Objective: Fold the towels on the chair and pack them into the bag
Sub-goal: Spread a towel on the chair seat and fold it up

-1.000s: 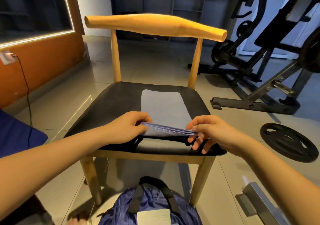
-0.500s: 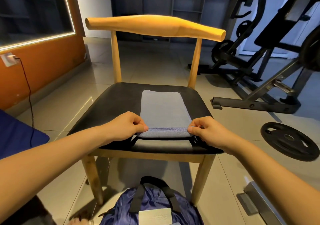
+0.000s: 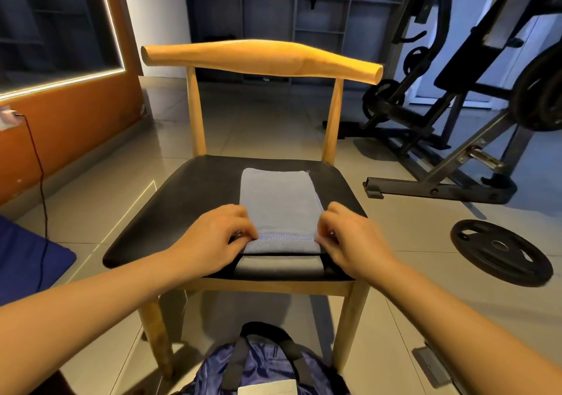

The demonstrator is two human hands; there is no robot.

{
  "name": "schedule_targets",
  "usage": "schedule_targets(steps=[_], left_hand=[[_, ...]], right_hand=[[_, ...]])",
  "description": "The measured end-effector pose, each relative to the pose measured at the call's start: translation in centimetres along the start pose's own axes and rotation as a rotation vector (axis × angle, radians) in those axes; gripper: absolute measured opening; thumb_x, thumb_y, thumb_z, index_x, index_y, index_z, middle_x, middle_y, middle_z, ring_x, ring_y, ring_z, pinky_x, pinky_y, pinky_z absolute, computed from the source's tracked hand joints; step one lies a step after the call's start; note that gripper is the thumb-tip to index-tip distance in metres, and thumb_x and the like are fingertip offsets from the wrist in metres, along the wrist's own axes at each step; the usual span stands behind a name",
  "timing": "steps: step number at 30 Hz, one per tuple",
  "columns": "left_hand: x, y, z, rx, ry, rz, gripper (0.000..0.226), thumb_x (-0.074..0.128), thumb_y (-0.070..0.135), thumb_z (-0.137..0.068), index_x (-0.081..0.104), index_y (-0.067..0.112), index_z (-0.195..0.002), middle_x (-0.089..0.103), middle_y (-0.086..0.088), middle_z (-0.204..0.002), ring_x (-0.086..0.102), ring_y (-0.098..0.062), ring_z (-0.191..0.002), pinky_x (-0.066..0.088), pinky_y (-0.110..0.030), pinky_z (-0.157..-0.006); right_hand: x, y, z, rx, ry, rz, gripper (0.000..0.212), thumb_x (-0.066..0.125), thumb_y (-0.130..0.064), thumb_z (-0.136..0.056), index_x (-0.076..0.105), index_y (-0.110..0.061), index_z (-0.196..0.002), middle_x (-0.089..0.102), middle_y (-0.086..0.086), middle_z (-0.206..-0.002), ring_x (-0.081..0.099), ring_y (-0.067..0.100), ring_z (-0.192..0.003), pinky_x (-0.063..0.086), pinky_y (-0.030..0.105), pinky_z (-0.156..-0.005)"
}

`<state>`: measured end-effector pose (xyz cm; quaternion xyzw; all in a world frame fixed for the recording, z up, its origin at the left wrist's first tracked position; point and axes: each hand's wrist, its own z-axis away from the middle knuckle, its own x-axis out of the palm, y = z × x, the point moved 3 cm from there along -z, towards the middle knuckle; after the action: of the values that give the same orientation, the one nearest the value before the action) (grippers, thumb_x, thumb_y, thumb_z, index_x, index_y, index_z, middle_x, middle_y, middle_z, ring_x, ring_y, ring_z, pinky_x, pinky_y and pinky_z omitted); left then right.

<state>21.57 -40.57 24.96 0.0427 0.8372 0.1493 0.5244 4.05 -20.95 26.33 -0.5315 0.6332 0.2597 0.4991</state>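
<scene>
Grip: left hand and right hand each pinch a near corner of the towel, with the stitched hem between them. The towel lies flat on the chair seat, long axis running straight away from the grip toward the backrest. Both hands are equally near. The bag is on the floor below the grip; next is probably a near-to-far fold
</scene>
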Motion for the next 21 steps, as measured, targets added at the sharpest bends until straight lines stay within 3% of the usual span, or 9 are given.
schedule_targets(steps=[2, 6, 11, 16, 18, 21], left_hand=[[0.3, 0.3, 0.6, 0.12, -0.011, -0.099, 0.027, 0.053, 0.035, -0.099, 0.077, 0.029, -0.109, 0.065, 0.014, -0.103, 0.056, -0.006, -0.093, 0.054, -0.03, -0.079], [0.5, -0.1, 1.4, 0.2, -0.046, -0.243, 0.044, 0.046, 0.058, -0.097, 0.071, 0.033, -0.123, 0.063, 0.015, -0.112, 0.053, -0.005, -0.098, 0.048, -0.027, -0.078], [0.1, -0.1, 1.3, 0.128, -0.025, -0.199, 0.047, 0.036, 0.058, -0.1, 0.071, 0.034, -0.121, 0.063, 0.017, -0.112, 0.05, -0.003, -0.099, 0.046, -0.026, -0.08], [-1.0, -0.3, 0.5, -0.102, -0.003, 0.005, 0.028, 0.053, 0.045, -0.1, 0.072, 0.035, -0.117, 0.069, 0.019, -0.098, 0.058, -0.006, -0.09, 0.05, -0.03, -0.084], [-1.1, -0.7, 0.3, -0.245, -0.085, 0.208, 0.015, 0.058, 0.037, -0.101, 0.069, 0.041, -0.11, 0.07, 0.013, -0.087, 0.064, -0.007, -0.085, 0.054, -0.024, -0.082], [-1.2, -0.7, -0.4, -0.359, -0.191, 0.365, 0.01, 0.061, 0.03, -0.101, 0.069, 0.033, -0.098, 0.072, 0.002, -0.08, 0.069, -0.015, -0.079, 0.058, -0.03, -0.084]], right_hand=[[0.3, -0.3, 0.7, -0.125, -0.004, 0.078, 0.008, 0.061, -0.031, -0.097, 0.06, -0.025, -0.092, 0.056, -0.008, -0.098, 0.056, 0.015, -0.082, 0.054, 0.031, -0.067], [0.7, -0.3, 1.6, -0.214, -0.056, 0.149, 0.025, 0.056, -0.047, -0.097, 0.064, -0.027, -0.109, 0.056, -0.01, -0.108, 0.055, 0.01, -0.094, 0.054, 0.025, -0.069], [0.7, -0.2, 1.0, -0.132, -0.095, 0.103, 0.018, 0.057, -0.034, -0.1, 0.066, -0.027, -0.114, 0.058, -0.009, -0.112, 0.054, 0.012, -0.099, 0.052, 0.027, -0.077], [0.3, 0.1, 0.0, 0.004, -0.202, -0.085, 0.019, 0.054, -0.03, -0.103, 0.07, -0.021, -0.104, 0.064, -0.006, -0.099, 0.057, 0.012, -0.092, 0.054, 0.037, -0.084], [0.2, 0.2, -0.3, 0.079, -0.285, -0.176, 0.024, 0.051, -0.029, -0.105, 0.07, -0.017, -0.098, 0.066, 0.0, -0.093, 0.06, 0.017, -0.087, 0.054, 0.042, -0.083], [0.3, 0.2, -0.6, 0.162, -0.304, -0.258, 0.018, 0.053, -0.03, -0.104, 0.065, -0.023, -0.092, 0.065, -0.002, -0.085, 0.061, 0.017, -0.081, 0.056, 0.041, -0.078]])
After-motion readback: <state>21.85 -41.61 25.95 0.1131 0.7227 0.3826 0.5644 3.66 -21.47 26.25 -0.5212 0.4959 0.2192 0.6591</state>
